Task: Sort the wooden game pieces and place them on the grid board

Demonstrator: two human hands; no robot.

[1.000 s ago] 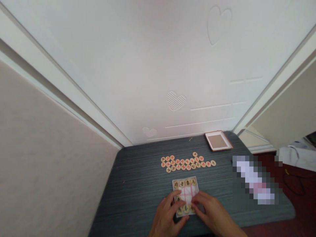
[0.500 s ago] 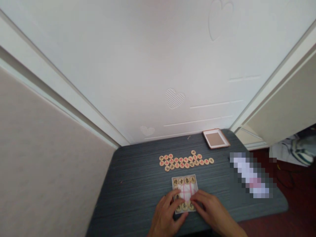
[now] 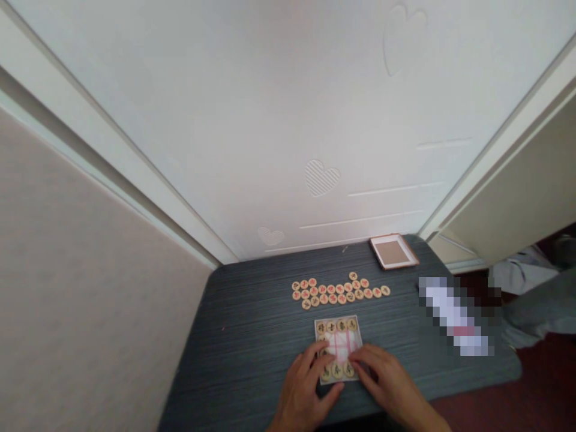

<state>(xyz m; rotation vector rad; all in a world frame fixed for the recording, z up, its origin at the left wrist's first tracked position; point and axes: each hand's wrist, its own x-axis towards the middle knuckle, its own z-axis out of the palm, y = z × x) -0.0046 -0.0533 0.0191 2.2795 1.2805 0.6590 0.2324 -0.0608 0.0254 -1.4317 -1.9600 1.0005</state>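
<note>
A shallow white box (image 3: 359, 329) lies on the table in front of me. Round wooden Chinese chess pieces (image 3: 342, 326) with black characters line its top, left and bottom sides, around white paper with pink lines. My left hand (image 3: 302, 383) rests over the box's left side, fingers apart on the pieces there and thumb stretched near the lower edge. At the lower right, my right hand (image 3: 390, 379) has its fingertips and thumb drawn together by a bottom-row piece (image 3: 348, 368). Whatever lies under those fingertips is hidden.
Beyond the box, loose Chinese chess pieces (image 3: 332, 299), mostly red-lettered, lie in uneven rows. A brown-edged box lid (image 3: 394, 251) stands at the back right. A pixelated patch (image 3: 454, 315) covers something on the right. The dark table (image 3: 243, 336) meets a white panel (image 3: 252, 150).
Both hands stay almost in place over the box, with the right fingertips shifted only slightly. At the right edge, a grey shape like a trouser leg has come in beside the table.
</note>
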